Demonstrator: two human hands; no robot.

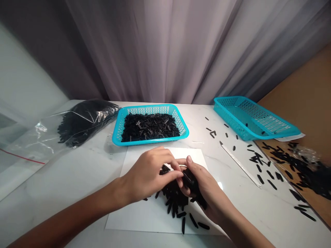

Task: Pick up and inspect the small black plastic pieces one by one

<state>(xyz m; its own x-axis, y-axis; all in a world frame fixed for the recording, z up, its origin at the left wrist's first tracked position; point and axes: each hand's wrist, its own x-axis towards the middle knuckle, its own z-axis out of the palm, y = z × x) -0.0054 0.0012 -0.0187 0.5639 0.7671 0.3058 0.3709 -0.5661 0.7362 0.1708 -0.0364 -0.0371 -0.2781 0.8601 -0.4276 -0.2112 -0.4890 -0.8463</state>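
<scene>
My right hand (210, 187) is cupped around a bunch of small, elongated black pieces (190, 181). The thumb and fingers of my left hand (152, 172) are pinched together at the edge of that bunch, touching one black piece. Below both hands, a loose pile of the same black pieces (173, 198) lies on a white sheet of paper (134, 213). Part of the pile is hidden behind my hands. Several single pieces lie spread near the front edge of the paper.
Behind the paper stands a blue basket (151, 141) filled with black pieces. A clear plastic bag (49, 134) of them lies at left. At right are a second blue basket (274, 119) with a few pieces, scattered pieces (270, 174) and a white strip (240, 165).
</scene>
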